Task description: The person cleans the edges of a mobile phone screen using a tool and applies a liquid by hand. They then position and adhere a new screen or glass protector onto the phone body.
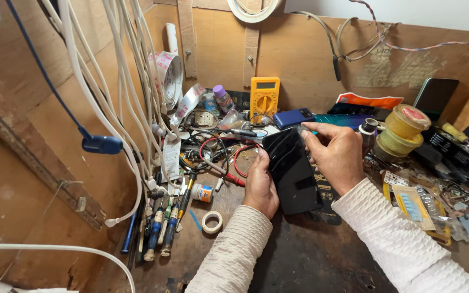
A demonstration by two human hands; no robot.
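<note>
Two bare hands hold a black smartphone (pixel 291 171) above the cluttered workbench (pixel 310 255). Left of the grip lie a row of screwdrivers (pixel 161 228) and a small tape roll (pixel 211 221). The left hand (pixel 260 187) clasps the phone's left edge; the right hand (pixel 336 154) pinches a thin clear film (pixel 303 132) at its top corner. Behind stands a yellow multimeter (pixel 265 96); to the right, yellowish tape rolls (pixel 403 133)

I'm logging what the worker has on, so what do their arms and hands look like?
Both arms wear long cream-white knit sleeves with a fine ribbed, bumpy texture, ending in snug cuffs at the wrists. The left hand and right hand are bare: no gloves, and no rings, watch or bracelet in view.
</note>
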